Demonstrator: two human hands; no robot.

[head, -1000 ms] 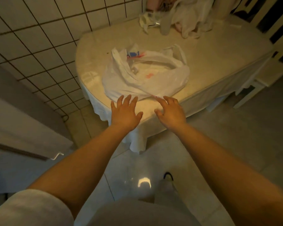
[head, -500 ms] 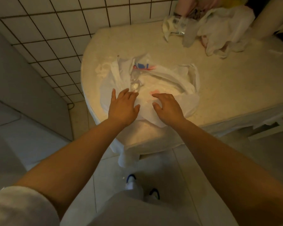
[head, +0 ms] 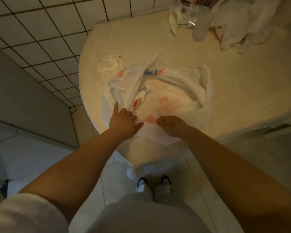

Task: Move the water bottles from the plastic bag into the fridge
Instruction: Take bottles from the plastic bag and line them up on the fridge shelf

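Plastic bag (head: 160, 105) lies on the table (head: 242, 81), mouth open. Left hand (head: 123, 121) pinches its near edge; right hand (head: 170, 126) curls on the film. A clear bottle (head: 142, 94) shows at one o'clock from the left hand, nearer that hand; axis indistinct.

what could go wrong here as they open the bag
1. The plastic bag lies near the rounded table edge, and both the left hand and right hand grip its near rim; a tug toward the body may drag it over the edge.
2. The water bottle lies half hidden under a fold, so it may roll out once the bag opens.
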